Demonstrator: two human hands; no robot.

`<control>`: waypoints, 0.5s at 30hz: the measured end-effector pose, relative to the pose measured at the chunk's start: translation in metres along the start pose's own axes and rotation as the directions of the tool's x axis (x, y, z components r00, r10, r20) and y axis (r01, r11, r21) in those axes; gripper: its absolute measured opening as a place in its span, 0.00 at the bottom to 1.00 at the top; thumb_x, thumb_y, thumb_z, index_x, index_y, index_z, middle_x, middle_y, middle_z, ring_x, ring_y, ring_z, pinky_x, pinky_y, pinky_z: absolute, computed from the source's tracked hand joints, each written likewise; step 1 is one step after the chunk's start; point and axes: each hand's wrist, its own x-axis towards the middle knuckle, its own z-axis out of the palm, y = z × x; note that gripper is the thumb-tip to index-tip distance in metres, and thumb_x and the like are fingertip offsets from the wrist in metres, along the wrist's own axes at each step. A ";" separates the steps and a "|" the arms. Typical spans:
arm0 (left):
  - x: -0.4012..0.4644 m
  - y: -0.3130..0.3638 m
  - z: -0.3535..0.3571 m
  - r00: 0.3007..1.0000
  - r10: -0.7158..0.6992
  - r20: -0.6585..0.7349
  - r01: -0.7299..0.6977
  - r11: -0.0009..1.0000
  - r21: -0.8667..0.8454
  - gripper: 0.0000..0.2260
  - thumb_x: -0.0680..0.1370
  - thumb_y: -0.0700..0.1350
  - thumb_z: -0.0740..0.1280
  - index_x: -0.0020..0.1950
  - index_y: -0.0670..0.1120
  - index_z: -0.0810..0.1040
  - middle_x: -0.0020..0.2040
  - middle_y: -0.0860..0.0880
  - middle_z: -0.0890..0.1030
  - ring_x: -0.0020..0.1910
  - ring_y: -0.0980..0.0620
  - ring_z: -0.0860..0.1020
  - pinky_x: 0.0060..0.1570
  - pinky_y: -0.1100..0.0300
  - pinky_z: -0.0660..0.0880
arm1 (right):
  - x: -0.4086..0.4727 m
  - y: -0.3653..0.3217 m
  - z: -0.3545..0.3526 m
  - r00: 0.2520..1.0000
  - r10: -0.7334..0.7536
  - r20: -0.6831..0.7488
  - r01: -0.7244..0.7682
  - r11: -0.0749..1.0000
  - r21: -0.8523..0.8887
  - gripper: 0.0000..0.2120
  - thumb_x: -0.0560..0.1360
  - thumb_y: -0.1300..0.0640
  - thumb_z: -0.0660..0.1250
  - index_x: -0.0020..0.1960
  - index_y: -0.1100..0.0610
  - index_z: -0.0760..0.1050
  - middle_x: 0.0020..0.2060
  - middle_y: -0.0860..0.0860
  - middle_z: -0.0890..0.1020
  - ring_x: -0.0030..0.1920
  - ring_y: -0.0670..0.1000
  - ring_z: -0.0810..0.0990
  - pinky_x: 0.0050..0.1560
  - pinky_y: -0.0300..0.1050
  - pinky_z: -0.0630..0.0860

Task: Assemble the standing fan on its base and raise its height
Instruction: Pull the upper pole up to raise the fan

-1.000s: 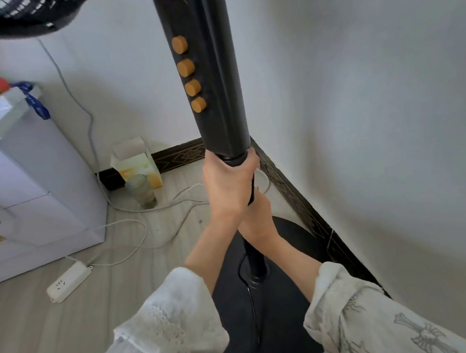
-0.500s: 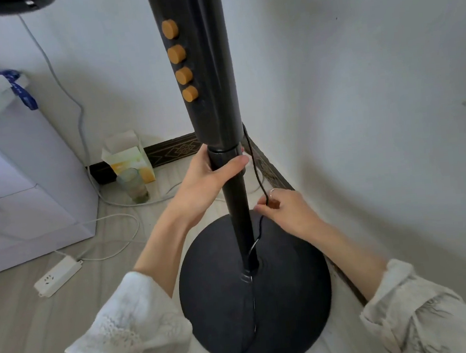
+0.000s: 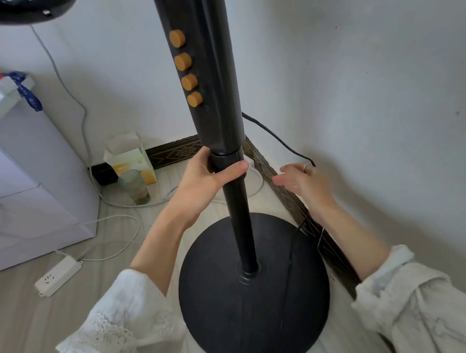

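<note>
The black standing fan stands upright in the room's corner, its thin pole (image 3: 239, 218) set into the round black base (image 3: 255, 315). A thicker upper column (image 3: 211, 65) carries several orange buttons (image 3: 186, 72). The fan head's edge (image 3: 14, 9) shows at the top left. My left hand (image 3: 207, 184) wraps the pole just under the collar of the column. To the right of the pole my right hand (image 3: 303, 184) hovers with fingers spread, holding nothing. The fan's black cord (image 3: 279, 141) hangs from behind the column past that hand and runs down over the base.
White walls meet close behind the fan, with a dark skirting board (image 3: 290, 199) along the floor. A white cabinet (image 3: 16, 195) stands at the left with boxes on top. A tissue box (image 3: 131, 159), a glass (image 3: 134, 186), white cables and a power strip (image 3: 57, 276) lie on the floor.
My right hand has let go of the black cord and moved right, fingers now spread. A second ago both hands held the pole. My left hand keeps its grip.
</note>
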 end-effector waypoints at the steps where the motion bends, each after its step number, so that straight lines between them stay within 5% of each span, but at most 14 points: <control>1: 0.001 0.001 0.000 1.000 -0.001 -0.001 0.001 1.000 0.009 0.17 0.69 0.47 0.73 0.55 0.46 0.76 0.53 0.47 0.81 0.52 0.52 0.80 0.51 0.63 0.75 | 0.004 0.001 -0.008 0.997 0.022 0.074 -0.022 1.000 -0.004 0.06 0.74 0.55 0.65 0.49 0.55 0.74 0.45 0.55 0.84 0.51 0.51 0.82 0.58 0.47 0.74; 6: 0.003 -0.001 0.006 0.999 -0.010 -0.045 0.011 1.000 0.011 0.15 0.69 0.46 0.73 0.54 0.47 0.76 0.53 0.47 0.81 0.50 0.52 0.81 0.51 0.61 0.76 | 0.020 0.006 -0.022 0.990 0.048 0.134 -0.036 0.995 -0.095 0.15 0.76 0.45 0.62 0.49 0.57 0.77 0.39 0.52 0.85 0.41 0.49 0.83 0.50 0.44 0.76; 11: 0.003 -0.004 0.013 0.993 -0.022 -0.118 0.024 1.000 0.013 0.12 0.70 0.46 0.73 0.50 0.50 0.76 0.48 0.49 0.82 0.45 0.56 0.81 0.48 0.64 0.77 | 0.027 0.022 -0.048 0.989 0.086 -0.121 -0.092 0.995 -0.045 0.17 0.76 0.48 0.62 0.36 0.58 0.80 0.38 0.55 0.84 0.39 0.51 0.80 0.47 0.46 0.74; 15: 0.004 -0.005 0.016 0.986 -0.039 -0.163 0.042 0.999 0.015 0.11 0.70 0.46 0.73 0.50 0.49 0.76 0.48 0.47 0.82 0.47 0.52 0.80 0.51 0.58 0.76 | 0.031 0.028 -0.037 0.953 -0.022 -0.303 -0.048 0.973 -0.224 0.17 0.74 0.49 0.64 0.41 0.63 0.82 0.30 0.50 0.80 0.34 0.49 0.75 0.46 0.43 0.68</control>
